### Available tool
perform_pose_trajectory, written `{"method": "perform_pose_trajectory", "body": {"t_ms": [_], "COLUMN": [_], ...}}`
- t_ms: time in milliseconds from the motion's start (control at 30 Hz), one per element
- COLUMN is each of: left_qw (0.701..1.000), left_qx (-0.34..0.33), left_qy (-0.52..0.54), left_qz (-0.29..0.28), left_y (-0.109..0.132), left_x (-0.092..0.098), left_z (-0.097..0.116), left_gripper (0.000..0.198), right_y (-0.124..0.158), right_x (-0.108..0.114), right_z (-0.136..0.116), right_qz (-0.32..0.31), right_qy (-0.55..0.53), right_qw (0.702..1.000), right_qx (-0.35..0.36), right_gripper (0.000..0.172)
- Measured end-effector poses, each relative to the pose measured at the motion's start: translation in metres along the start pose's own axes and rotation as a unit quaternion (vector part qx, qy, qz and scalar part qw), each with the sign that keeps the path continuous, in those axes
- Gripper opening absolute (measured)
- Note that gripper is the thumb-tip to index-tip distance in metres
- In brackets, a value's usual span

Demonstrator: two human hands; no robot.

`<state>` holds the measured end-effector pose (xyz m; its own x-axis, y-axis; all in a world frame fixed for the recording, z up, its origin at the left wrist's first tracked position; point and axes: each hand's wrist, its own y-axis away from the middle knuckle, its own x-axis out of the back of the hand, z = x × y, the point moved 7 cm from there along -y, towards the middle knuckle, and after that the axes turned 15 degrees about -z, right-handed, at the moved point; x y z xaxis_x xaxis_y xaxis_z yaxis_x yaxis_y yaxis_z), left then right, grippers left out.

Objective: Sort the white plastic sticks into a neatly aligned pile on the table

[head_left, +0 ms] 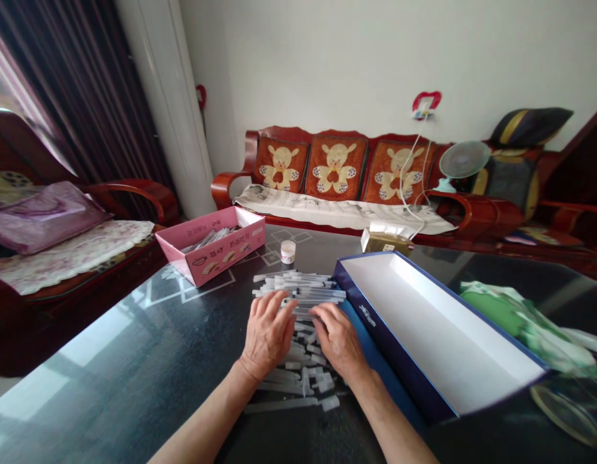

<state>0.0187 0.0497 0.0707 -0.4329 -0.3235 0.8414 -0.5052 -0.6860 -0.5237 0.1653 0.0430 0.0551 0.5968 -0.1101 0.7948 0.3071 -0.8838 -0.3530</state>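
Note:
A pile of thin translucent plastic tubes (303,277) lies on the dark table, the upper ones side by side in a rough row. My left hand (269,332) is bent over the left ends of these tubes, its fingers curled and closed at one of them. Opposite it, my right hand (338,338) has its thumb and fingers closed near the other end of a tube; the exact grip is partly hidden. Below and between my wrists lie more loose tubes and small pale square-ended pieces (323,381), pointing in mixed directions.
A pink box (195,265) holding more tubes stands at the back left. Beside the pile stands a small white cup (287,252). On the right are a long blue box (349,283) with a white inside, a tissue box (383,241) and a green-and-white bag (501,309).

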Motion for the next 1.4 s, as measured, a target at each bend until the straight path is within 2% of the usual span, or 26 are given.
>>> {"method": "perform_pose_trajectory", "body": {"t_ms": [167,367,500,667,767,1000,1133,1233,1400], "left_qw": [0.998,0.999,0.999,0.998,0.999,1.0,0.999,0.999,0.998], "left_qx": [-0.033,0.007,0.022,0.052,0.044,-0.004,-0.028,-0.03,-0.029], "left_qy": [0.013,0.018,0.007,-0.022,-0.026,-0.012,-0.003,-0.012,-0.015], "left_qz": [-0.059,-0.037,-0.033,-0.02,-0.013,-0.018,-0.017,-0.019,-0.058], "left_y": [-0.002,-0.001,0.001,0.001,0.0,0.0,0.001,0.0,-0.001], "left_x": [-0.009,-0.009,-0.01,-0.005,0.0,-0.002,-0.002,-0.001,-0.007], "left_z": [0.006,-0.011,-0.014,-0.014,-0.007,0.013,0.022,0.024,0.025], "left_gripper": [0.027,0.026,0.026,0.024,0.024,0.025,0.016,0.017,0.018], "right_y": [0.0,0.008,0.007,0.003,0.001,-0.002,-0.002,-0.001,0.0], "right_x": [-0.001,0.01,0.011,0.005,0.002,0.0,-0.003,-0.003,-0.003], "right_z": [-0.007,0.007,0.01,0.012,0.011,-0.003,-0.008,-0.009,-0.008], "right_qz": [0.039,0.11,0.103,0.08,0.066,0.048,0.045,0.05,0.054], "right_qy": [-0.113,-0.162,-0.156,-0.17,-0.178,-0.135,-0.102,-0.072,-0.043], "right_qw": [0.993,0.98,0.982,0.982,0.981,0.989,0.993,0.996,0.997], "right_qx": [0.022,-0.028,-0.026,-0.034,-0.039,-0.029,-0.023,-0.025,-0.02], "right_gripper": [0.021,0.03,0.017,0.016,0.015,0.025,0.032,0.035,0.035]}}
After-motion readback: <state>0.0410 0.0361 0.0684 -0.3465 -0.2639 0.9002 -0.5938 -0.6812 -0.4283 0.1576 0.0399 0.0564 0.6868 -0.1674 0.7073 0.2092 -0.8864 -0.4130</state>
